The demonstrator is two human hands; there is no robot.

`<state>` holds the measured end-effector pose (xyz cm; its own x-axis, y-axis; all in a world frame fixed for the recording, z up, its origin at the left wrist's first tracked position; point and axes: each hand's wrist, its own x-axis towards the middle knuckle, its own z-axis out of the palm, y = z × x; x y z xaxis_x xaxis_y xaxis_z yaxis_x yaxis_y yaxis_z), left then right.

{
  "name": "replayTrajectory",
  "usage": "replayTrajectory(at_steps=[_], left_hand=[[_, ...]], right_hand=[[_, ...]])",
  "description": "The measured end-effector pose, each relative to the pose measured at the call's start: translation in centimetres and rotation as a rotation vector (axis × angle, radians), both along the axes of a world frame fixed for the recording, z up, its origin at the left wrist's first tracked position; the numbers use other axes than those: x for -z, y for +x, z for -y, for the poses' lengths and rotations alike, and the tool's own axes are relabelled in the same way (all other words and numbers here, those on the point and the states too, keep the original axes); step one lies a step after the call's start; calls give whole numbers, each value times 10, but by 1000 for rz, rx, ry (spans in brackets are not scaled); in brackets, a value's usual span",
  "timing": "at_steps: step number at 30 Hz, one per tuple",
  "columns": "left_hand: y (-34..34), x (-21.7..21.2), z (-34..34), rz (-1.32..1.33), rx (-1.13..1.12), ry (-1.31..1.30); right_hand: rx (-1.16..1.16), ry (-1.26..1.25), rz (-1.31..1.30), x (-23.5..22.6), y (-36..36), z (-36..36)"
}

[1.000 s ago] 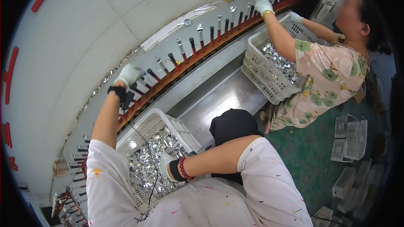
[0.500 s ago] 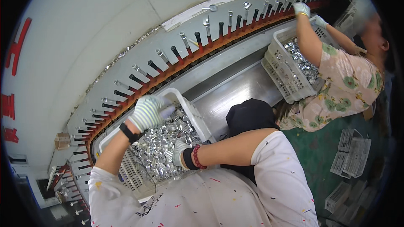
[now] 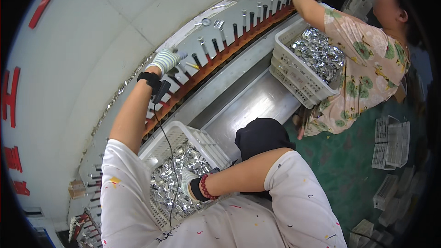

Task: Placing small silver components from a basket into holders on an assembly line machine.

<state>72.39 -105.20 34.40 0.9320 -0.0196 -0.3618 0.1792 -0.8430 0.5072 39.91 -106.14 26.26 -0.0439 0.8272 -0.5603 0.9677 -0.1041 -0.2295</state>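
My left hand [image 3: 166, 62], in a striped knit glove with a black strap at the wrist, reaches far forward to the row of upright posts. Its fingers are bent in at the top of one post; what they hold, if anything, is hidden. My right hand [image 3: 187, 180], also gloved, rests low on small shiny metal pieces [image 3: 172, 172] in a white plastic basket [image 3: 209, 140]. Its fingertips are hidden. The posts have red lower parts; black-topped posts [image 3: 196, 61] alternate with silver-topped ones [image 3: 203, 46] along a curved orange-brown rail [image 3: 216, 64].
A co-worker [image 3: 363, 50] at the right reaches a gloved hand to the far posts, beside another white basket [image 3: 301, 82] of metal pieces. A steel tray [image 3: 257, 105] lies between the baskets. A black cable hangs from my left wrist. Empty crates [image 3: 390, 142] stand on the green floor.
My left hand has moved from over the basket forward to the posts, its arm now stretched out. My right hand stays in the basket. The view has shifted; the co-worker's arm reaches farther along the rail.
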Motion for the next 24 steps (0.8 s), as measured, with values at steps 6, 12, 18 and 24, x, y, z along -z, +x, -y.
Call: replayTrajectory(at_steps=[6,12,18,24], left_hand=[[2,35,-39,241,191,551],[-127,7,-50,692,528,463],[-222,-18,-58,161,762,404],[-163,-20,-46,526,515,188]], right_hand=[[136,-30,9,-6,7,-3],[166,-27,1,-9,16,-2],[-4,27,-74,-11,12,16],[42,-11,-81,-9,10,14]])
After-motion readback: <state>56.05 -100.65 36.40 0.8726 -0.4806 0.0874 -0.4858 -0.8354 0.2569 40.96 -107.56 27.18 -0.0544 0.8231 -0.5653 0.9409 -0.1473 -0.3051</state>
